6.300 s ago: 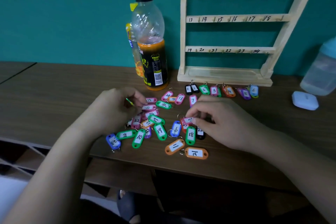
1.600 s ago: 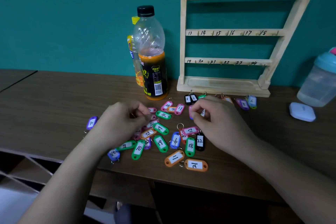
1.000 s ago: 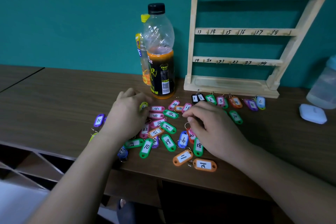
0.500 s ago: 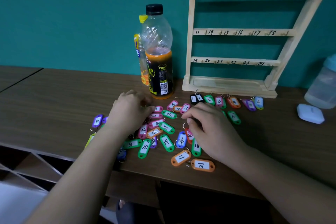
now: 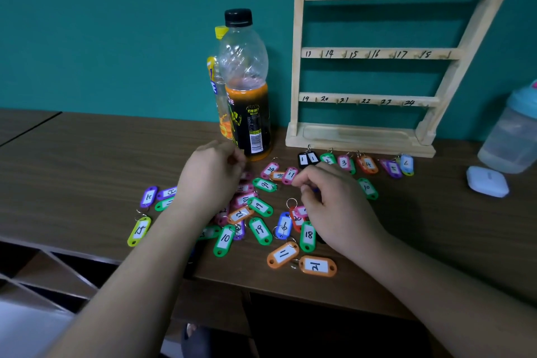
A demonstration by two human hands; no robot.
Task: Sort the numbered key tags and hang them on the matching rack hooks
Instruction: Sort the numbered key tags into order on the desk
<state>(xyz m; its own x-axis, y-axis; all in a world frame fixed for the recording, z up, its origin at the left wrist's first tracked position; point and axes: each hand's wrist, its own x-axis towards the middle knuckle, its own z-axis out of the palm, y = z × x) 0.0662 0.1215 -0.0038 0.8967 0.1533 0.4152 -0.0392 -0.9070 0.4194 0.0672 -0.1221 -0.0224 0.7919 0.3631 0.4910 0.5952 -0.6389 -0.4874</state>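
Oval plastic tags [image 5: 260, 229], each with a white paper slip, an inked number and a thin metal ring, lie in a loose heap on the dark wood-grain table [image 5: 87, 171], between and under both hands. The left hand [image 5: 209, 180] arches over the heap's left part, knuckles up and fingers curled. Its tips are blurred, so I cannot tell whether it pinches anything. The right hand [image 5: 340, 209] lies on the heap's right side with fingers bent inward and thumb and forefinger close together. A sliver of blue shows under them, but I cannot tell if it is pinched.

Near the table's front edge an orange 11 [image 5: 283, 254] and an orange 21 [image 5: 318, 266] lie side by side, and a green 18 [image 5: 308, 235] sits just beside the right hand. A row of tags runs along the foot of the rack [image 5: 299, 67], starting with a black 1 [image 5: 303, 159], then green, pink, orange, purple and blue. A green 10 [image 5: 367, 188] lies alone to the right of the right hand. A yellow-green 15 [image 5: 139, 231] and a few purple and green tags lie left of the left forearm.

The rack is pale bare wood, ladder-shaped, with three slats numbered by hand, small hooks and a grooved base. A clear ribbed bottle [image 5: 247, 81] with a black cap, orange liquid and a dark label stands just left of it. At far right are a rounded white case [image 5: 487, 184] and a frosted shaker [image 5: 511, 136]
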